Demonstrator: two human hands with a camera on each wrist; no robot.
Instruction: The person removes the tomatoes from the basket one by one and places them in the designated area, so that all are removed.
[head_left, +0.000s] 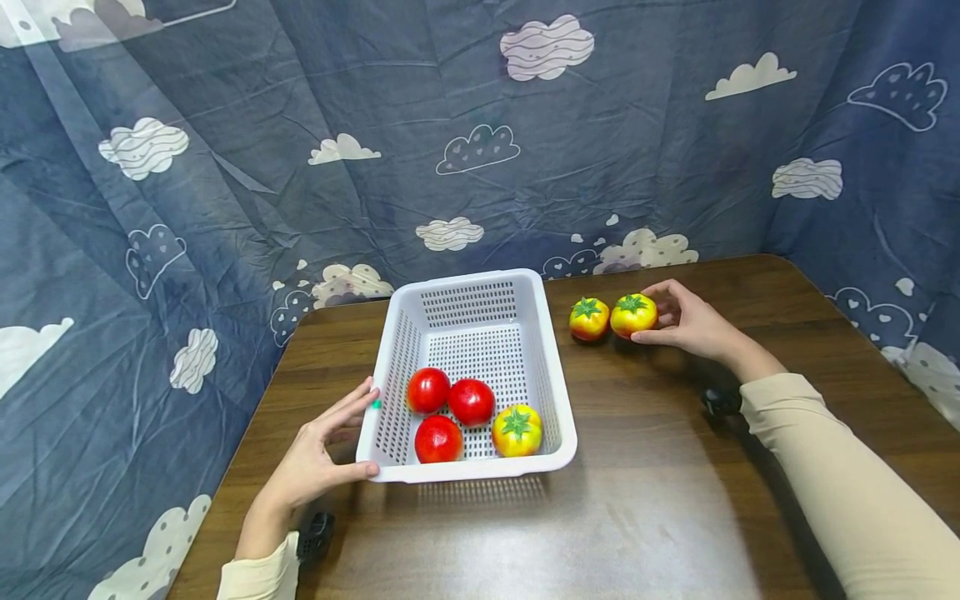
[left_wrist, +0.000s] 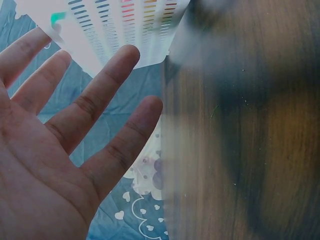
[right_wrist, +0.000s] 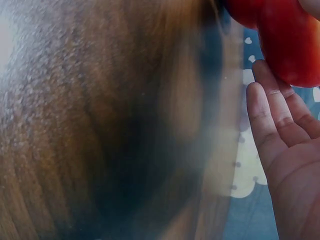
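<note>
My right hand (head_left: 693, 327) has its thumb and fingers around a yellow-red toy tomato (head_left: 633, 317) with a green leafy top, at the back right of the table. A second such tomato (head_left: 588, 321) stands close on its left. In the right wrist view the tomato (right_wrist: 290, 45) shows its red underside above the fingers (right_wrist: 262, 107). At the left side of a white perforated basket (head_left: 480, 472), my left hand (head_left: 311, 458) touches the rim, thumb at the near corner. Its fingers (left_wrist: 95, 102) are spread and straight in the left wrist view.
Inside the basket lie three red round fruits, one being the nearest red fruit (head_left: 438, 439), and a yellow tomato (head_left: 517, 431) with a green top. Wooden tabletop (head_left: 637, 500) surrounds the basket. A blue cloud-patterned curtain (head_left: 390, 108) hangs behind the table and along its sides.
</note>
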